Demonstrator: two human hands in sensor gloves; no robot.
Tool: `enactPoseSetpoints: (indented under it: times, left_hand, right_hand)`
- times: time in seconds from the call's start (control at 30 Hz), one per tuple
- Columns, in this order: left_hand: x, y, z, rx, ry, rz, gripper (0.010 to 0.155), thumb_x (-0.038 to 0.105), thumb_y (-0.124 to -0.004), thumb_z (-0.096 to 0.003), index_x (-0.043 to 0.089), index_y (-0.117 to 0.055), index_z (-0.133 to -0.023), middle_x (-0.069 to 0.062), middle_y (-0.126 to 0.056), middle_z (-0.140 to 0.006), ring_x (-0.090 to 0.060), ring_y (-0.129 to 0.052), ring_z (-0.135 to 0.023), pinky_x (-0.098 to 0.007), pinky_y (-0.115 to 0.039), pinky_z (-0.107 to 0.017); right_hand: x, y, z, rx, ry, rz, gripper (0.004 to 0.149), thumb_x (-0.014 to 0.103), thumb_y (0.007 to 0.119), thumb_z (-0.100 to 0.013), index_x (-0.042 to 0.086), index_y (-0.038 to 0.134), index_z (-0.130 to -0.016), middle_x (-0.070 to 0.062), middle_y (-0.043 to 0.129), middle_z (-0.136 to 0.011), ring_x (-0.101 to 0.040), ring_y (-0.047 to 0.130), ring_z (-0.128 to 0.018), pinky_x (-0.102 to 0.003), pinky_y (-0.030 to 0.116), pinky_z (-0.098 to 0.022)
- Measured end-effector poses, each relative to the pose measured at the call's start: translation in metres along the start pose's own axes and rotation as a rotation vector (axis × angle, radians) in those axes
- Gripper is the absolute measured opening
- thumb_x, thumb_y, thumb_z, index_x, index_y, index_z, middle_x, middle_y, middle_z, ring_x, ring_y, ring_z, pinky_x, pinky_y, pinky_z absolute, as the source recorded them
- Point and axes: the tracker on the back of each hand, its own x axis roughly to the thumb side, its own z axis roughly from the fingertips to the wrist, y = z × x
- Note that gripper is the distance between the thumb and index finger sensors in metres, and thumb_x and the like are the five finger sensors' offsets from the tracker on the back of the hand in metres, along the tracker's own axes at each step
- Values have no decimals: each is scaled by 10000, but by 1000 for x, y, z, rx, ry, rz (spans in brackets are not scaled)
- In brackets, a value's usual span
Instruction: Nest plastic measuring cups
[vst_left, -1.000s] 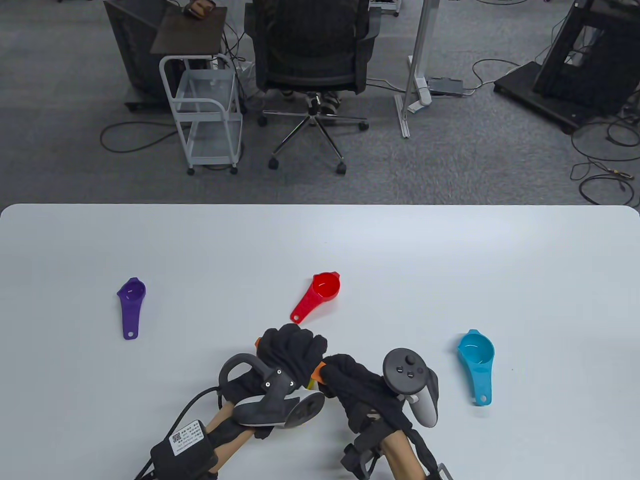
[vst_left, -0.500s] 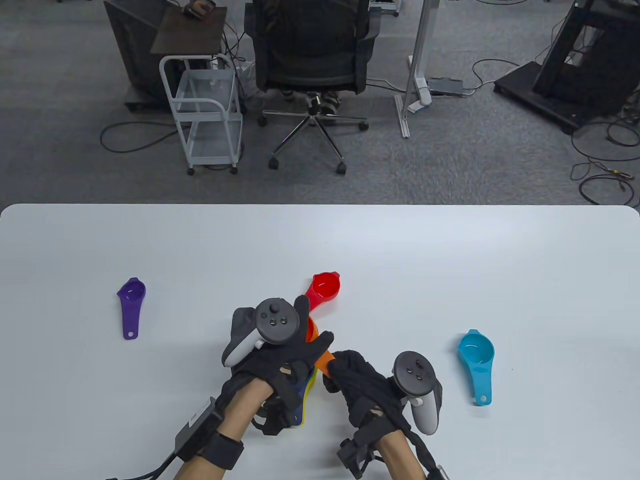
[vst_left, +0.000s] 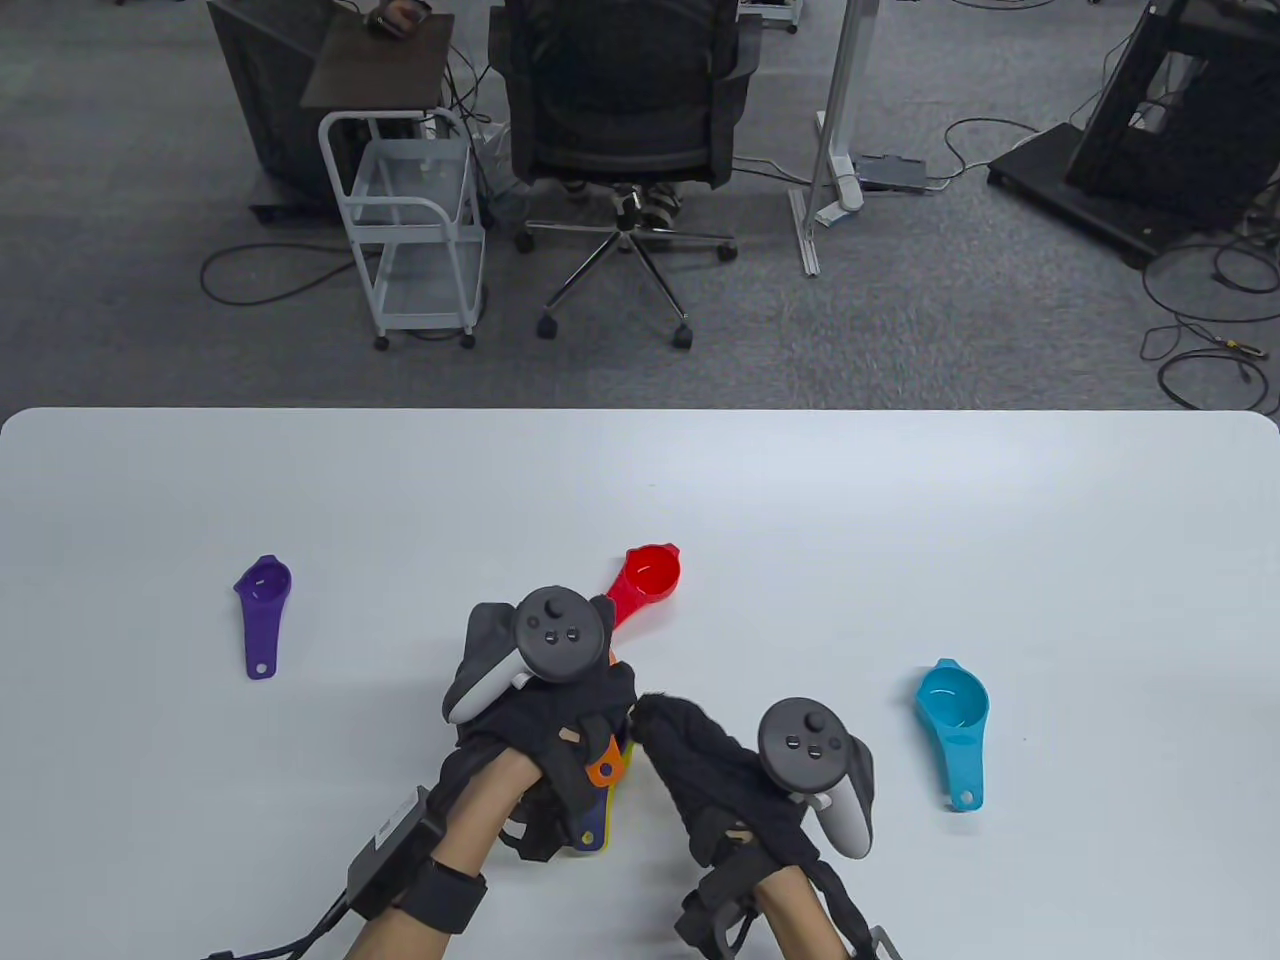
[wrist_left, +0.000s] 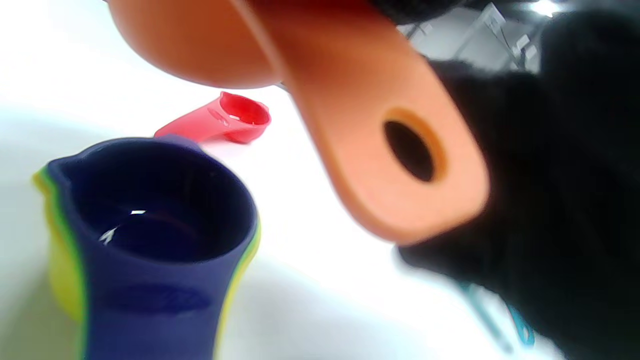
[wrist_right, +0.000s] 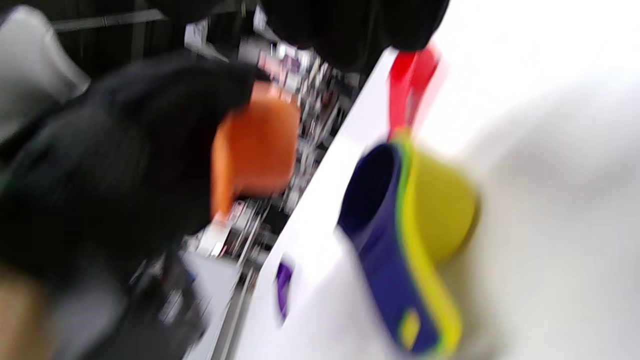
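Observation:
My left hand grips an orange measuring cup and holds it just above a nested stack with a navy cup inside green and yellow ones. In the right wrist view the orange cup hangs left of the stack. My right hand is beside the left hand, fingers curled, with nothing in it. A red cup lies just beyond the hands, a purple cup far left, a light blue cup to the right.
The white table ends at its far edge, with grey carpet, an office chair and a small white cart beyond it.
My left hand has turned over and closed on the orange cup, drawing it back over the stack. My right hand has let go of its handle and shifted slightly left.

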Motion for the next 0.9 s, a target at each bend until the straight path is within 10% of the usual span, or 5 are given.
enactPoseSetpoints:
  times: [0.37,0.9]
  left_hand:
    - [3,-45,-9,-127,-37,-180,760,331,-628,-605,-6,-201,-1135,-462,-45,-1094,-768,-189,-926,-820,-366,-613]
    - [-16,-74,-23,-166,-22,-216,771,359,-591,-612,-9,-155,-1130,-443,-17,-1091,-714,-95,-936,-797,-246,-621]
  right_hand:
    - [-29,-8,-12,30,207,563,869,581,491,-588,-1,206,-1166,-388,183,-1189,-693,170,-974,-831,232,-638]
    - [-34,-7,-15,56,244,600,884,578,495,-587,-23,192,-1159,-412,169,-1177,-698,164,-969,-830,217,-638]
